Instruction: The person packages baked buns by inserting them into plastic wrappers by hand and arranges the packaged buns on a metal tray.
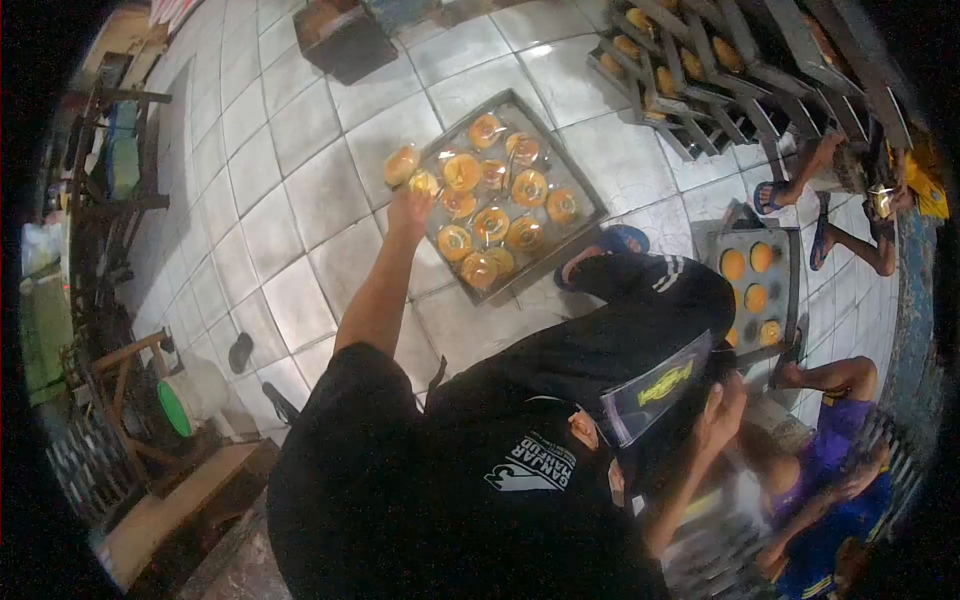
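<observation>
pale tiled floor (300,190), dark box (347,47) on it, pale green-ended container (198,393), wooden bench (190,487)

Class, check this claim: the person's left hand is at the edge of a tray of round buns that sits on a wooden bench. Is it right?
Not quite: the head view shows the tray of round buns sitting on the tiled floor, not a wooden bench. The left hand is indeed at the tray's edge.

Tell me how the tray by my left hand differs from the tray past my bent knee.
The tray by your left hand shows more buns than the tray past your knee. The first tray's buns mostly shine under clear wrap; the second tray's mostly look bare. Both hold round, golden buns.
</observation>
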Action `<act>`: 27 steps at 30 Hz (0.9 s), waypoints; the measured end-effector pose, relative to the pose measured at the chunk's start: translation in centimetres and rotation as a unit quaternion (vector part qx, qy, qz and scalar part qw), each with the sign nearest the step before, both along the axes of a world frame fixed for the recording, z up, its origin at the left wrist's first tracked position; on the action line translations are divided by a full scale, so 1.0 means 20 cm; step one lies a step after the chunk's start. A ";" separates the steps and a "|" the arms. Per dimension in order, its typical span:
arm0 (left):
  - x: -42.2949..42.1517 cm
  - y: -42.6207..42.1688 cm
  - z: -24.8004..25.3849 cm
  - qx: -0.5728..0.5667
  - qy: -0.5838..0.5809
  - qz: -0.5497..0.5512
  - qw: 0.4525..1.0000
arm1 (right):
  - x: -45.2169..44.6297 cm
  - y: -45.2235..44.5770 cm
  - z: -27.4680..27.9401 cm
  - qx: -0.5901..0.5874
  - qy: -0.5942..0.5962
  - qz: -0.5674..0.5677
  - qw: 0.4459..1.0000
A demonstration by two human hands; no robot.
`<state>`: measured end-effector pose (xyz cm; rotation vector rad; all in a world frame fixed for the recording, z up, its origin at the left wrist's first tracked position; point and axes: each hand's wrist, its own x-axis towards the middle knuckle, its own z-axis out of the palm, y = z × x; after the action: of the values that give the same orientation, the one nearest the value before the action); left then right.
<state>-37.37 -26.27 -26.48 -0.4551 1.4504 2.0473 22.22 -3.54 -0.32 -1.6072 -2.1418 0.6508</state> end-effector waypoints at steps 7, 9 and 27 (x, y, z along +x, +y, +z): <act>0.44 -0.29 -0.63 -0.173 -0.104 -0.151 0.968 | -0.05 -0.04 -0.10 0.057 -0.091 0.047 0.993; 0.59 -0.21 -0.60 -0.249 -0.091 -0.190 0.945 | -0.05 -0.04 -0.10 0.055 -0.093 0.038 0.993; 0.56 -0.02 -0.59 -0.400 0.360 -0.619 0.573 | -0.16 0.01 -0.06 0.024 -0.120 0.022 0.992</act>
<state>-26.21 -26.61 -38.35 1.0191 2.1189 0.2640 18.96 -3.33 -1.45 -1.6911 -2.3484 0.4329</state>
